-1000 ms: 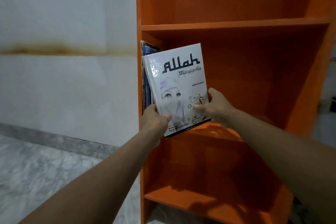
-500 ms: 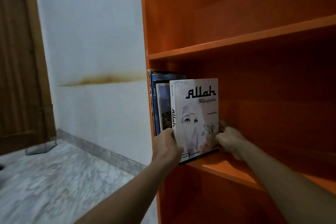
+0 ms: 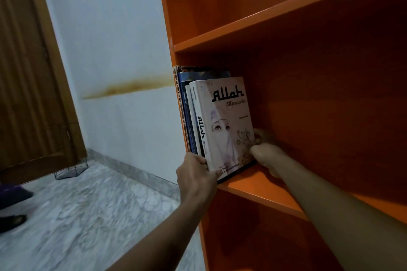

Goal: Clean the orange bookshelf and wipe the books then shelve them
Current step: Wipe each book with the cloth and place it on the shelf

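Head view showed the white book [image 3: 224, 125] upright on a shelf [image 3: 264, 185] of the orange bookshelf [image 3: 167, 28], against other books [image 3: 187, 112] at its left end. Around it were a stained wall [image 3: 114, 28], a marble floor [image 3: 88, 215] and a wooden door [image 3: 26, 72]. Both arms reached forward. The left hand [image 3: 196, 174] gripped the white book's lower spine; the right hand [image 3: 264, 154] pinched its lower far corner.

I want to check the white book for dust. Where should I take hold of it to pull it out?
Take the white book by its spine, coming from the open front of the shelf. It stands upright, left face against the other books; only the spine and the right cover are free.
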